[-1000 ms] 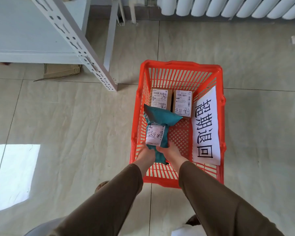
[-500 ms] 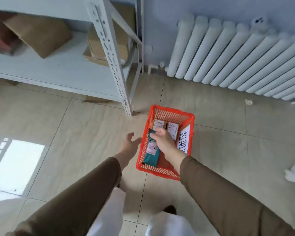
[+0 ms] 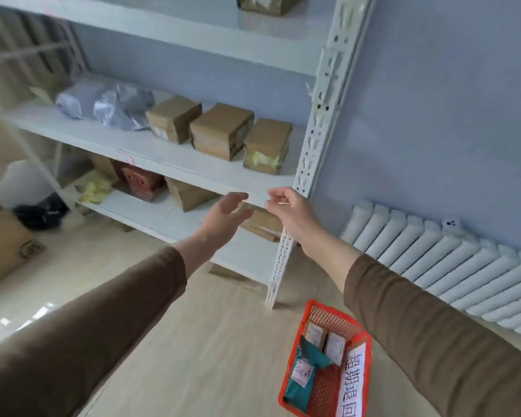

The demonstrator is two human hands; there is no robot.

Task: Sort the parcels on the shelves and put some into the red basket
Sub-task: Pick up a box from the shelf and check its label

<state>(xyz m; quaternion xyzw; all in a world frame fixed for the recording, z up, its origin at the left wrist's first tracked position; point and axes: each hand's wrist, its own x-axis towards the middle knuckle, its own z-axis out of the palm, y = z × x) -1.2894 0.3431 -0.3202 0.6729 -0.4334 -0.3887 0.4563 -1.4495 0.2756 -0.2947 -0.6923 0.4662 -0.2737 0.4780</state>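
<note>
Reaching toward the white shelf (image 3: 193, 171), the left hand (image 3: 223, 215) has its fingers spread wide and holds nothing; the right hand (image 3: 292, 212) has its fingers curled narrow, also with nothing in them. Three cardboard boxes (image 3: 220, 130) stand on the middle shelf beside grey plastic parcels (image 3: 115, 106). The red basket (image 3: 358, 335) stands on the floor, holding a teal parcel (image 3: 301, 377) and two small boxes (image 3: 325, 341).

A pale blue wall (image 3: 433, 115) backs a white radiator (image 3: 451, 266); beige floor tiles (image 3: 211, 341) catch sunlight at lower left.
</note>
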